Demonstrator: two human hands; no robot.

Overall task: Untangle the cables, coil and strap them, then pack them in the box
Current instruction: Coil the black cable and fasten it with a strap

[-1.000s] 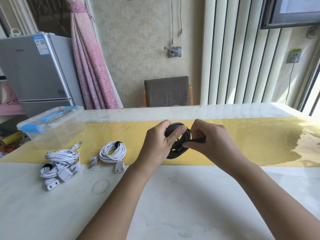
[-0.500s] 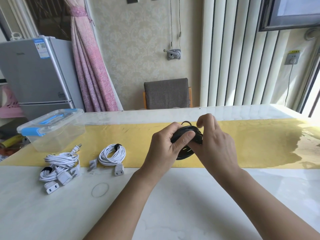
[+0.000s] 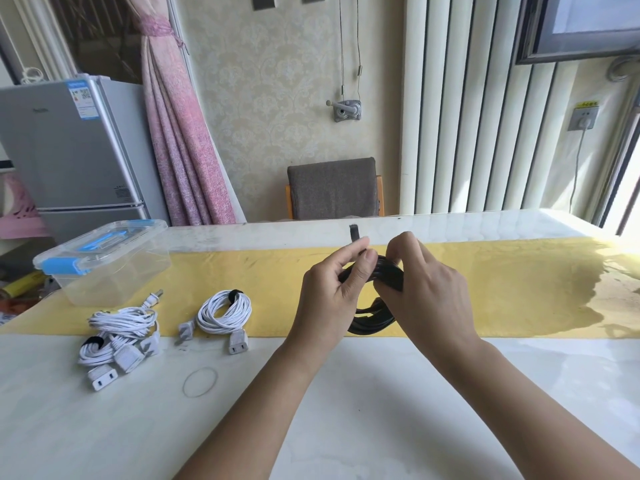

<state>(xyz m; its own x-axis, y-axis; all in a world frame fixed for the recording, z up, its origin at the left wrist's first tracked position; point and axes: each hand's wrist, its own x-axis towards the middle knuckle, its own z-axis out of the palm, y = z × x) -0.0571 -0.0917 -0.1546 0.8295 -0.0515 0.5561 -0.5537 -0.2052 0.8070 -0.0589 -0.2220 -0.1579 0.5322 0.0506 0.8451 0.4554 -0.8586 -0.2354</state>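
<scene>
On the white marble table (image 3: 104, 427), a yellow runner (image 3: 502, 282) lies lengthwise along the far half. Toward the far left corner stands a lidded clear box (image 3: 104, 261) with blue latches. Beside it, at the runner's near edge, lie a strapped white coil (image 3: 223, 311) and a pile of white cables (image 3: 117, 332). Behind the table are a grey fridge (image 3: 69, 150), a pink curtain (image 3: 180, 133) and a brown chair (image 3: 332, 188).

Mid-table, both hands hold a black cable coil (image 3: 374, 320) over the runner. The left hand (image 3: 329, 299) pinches a black strap (image 3: 354, 233), its end upright. The right hand (image 3: 426, 299) has its fingers curled, gripping the coil's top.
</scene>
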